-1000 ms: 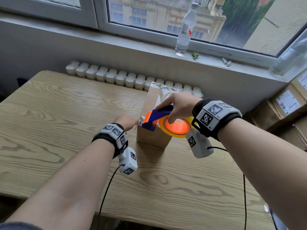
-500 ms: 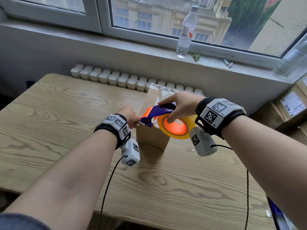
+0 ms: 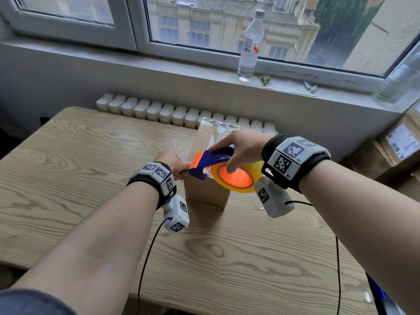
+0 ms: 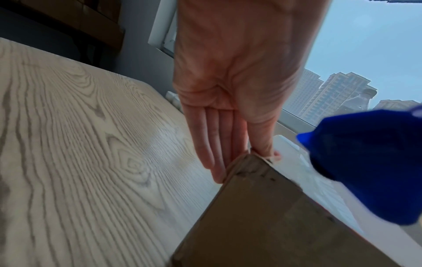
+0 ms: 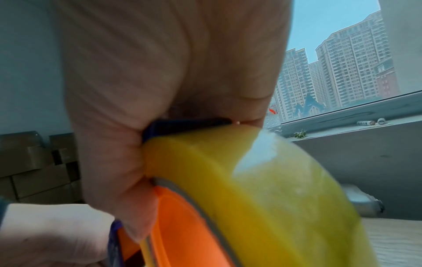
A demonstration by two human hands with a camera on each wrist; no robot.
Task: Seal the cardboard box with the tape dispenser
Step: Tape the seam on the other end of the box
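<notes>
The cardboard box (image 3: pixel 205 189) stands upright on the wooden table (image 3: pixel 91 155), near the far edge, w/ clear tape (image 3: pixel 221 126) already shining across its top. The right hand (image 3: pixel 241 147) holds the tape dispenser (image 3: pixel 212 159) just above the box's near top corner: fingers curled over the blue handle, thumb pressing the orange hub of the yellow tape roll (image 3: pixel 236 179). In the right wrist view the palm (image 5: pixel 173 72) wraps the blue frame and the roll (image 5: pixel 262 189) fills the lower half of the picture; roll is blurred there.

The left hand (image 3: pixel 173 163) sits at the box's left top edge, right by the dispenser's blue nose. From the left wrist view the fingers (image 4: pixel 212 137) lie straight & together, flat against the box's left side, while the thumb (image 4: pixel 265 137) comes over the top corner, so the edge of the box (image 4: pixel 262 207) is caught between thumb and fingers. The blue dispenser tip (image 4: pixel 370 162) hovers just to the right of that thumb, over the taped top. Can't tell whether the tip touches the box.

On the windowsill (image 3: pixel 159 62) behind: a clear plastic bottle (image 3: pixel 251 44), standing upright. Radiator (image 3: pixel 172 113) runs behind the table's far edge. Stacked cardboard boxes (image 3: pixel 395 151) at far right, w/ labels.
</notes>
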